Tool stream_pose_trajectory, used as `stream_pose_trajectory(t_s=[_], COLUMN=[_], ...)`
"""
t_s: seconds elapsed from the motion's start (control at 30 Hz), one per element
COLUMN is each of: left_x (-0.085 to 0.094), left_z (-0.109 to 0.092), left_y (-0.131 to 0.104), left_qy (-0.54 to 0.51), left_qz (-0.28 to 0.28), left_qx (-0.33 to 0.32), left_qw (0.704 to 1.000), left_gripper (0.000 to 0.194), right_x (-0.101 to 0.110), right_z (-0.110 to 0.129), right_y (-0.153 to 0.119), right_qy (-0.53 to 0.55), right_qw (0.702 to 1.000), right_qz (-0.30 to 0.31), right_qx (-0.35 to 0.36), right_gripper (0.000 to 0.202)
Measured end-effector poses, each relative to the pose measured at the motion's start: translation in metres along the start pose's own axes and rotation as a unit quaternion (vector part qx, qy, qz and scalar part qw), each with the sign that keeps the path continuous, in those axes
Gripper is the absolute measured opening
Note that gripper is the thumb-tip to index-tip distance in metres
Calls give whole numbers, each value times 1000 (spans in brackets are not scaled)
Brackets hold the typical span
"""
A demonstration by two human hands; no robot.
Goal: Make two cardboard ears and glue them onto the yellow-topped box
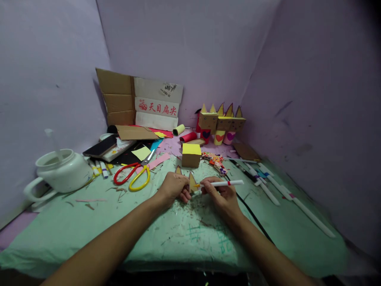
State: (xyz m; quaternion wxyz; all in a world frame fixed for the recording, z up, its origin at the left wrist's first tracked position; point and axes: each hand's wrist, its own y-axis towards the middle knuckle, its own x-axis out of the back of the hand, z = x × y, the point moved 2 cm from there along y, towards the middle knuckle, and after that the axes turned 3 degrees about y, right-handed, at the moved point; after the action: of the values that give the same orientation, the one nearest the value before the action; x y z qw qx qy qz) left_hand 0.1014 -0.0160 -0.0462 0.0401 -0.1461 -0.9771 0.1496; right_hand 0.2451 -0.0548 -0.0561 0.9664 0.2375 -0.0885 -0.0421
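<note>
My left hand [175, 186] is closed, pinching a small pointed cardboard ear [192, 182] with a dark outline. Another pointed tip rises just behind its knuckles; whether both belong to one piece I cannot tell. In my right hand [222, 197] is a white marker [233, 183] with a red band. Its orange tip is at the right side of the ear, touching or nearly so. Just beyond the hands sits a small cardboard box [191, 160] with a yellow top. To its right lies a glue gun [216, 161] with a flowery pattern, its black cord running toward me past my right forearm.
Scissors [145, 163] with red and yellow handles lie left of the hands. A white pot [64, 174] stands far left. Several markers [269, 192] lie at right. Behind are cardboard figures [208, 121], paper tubes [188, 137] and a folded carton [157, 101] against the wall.
</note>
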Motion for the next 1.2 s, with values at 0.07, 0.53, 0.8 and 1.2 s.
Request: stream_pose_trajectory(t_s=[0.07,0.53,0.8,1.2], left_x=[0,1,2,2], left_z=[0,1,1,0], left_y=[0,-1,0,-1], left_qy=[4,34,32,32], left_qz=[6,15,5,6], left_qx=[-1,-18,-23,-23], left_qw=[1000,999,999,999], left_gripper=[18,21,21,22], right_x=[0,1,3,3], right_z=[-1,1,-1,1], right_y=[1,2,1,2], right_qy=[-5,-5,-16,-59], right_qw=[1000,1000,999,997], right_qz=[-6,-11,39,32], right_qx=[6,4,-19,-41], right_gripper=[18,19,23,10])
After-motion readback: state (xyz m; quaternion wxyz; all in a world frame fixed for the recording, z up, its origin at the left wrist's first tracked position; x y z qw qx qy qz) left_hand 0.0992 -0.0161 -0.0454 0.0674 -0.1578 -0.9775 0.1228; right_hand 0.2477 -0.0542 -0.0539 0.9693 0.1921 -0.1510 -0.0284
